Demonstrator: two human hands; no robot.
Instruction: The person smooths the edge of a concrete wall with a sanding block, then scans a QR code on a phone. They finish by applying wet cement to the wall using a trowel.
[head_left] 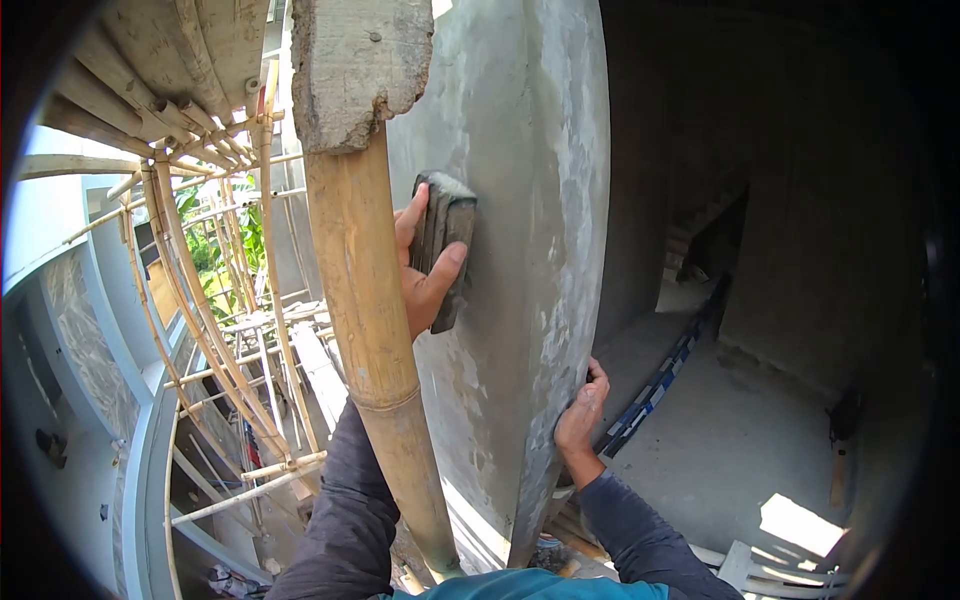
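A grey plastered wall edge (500, 200) with lighter, patchy streaks rises in front of me. My left hand (428, 270) grips a dark block (440, 240) with a pale top edge, held against the wall's left face. A thick bamboo pole (365, 270) stands in front of my left wrist and hides part of it. On the other side of the wall, my right hand (583, 412) rests at the wall's right edge, its fingers curled round it. Whatever may be under those fingers is hidden.
A rough board (362, 65) is at the pole's top. Bamboo scaffolding (215, 330) stands at the left, beneath a bamboo platform (170, 60). To the right lies a dim room's floor (700, 430) with a long blue-and-black strip (655, 385). Slats (740, 565) lie at the lower right.
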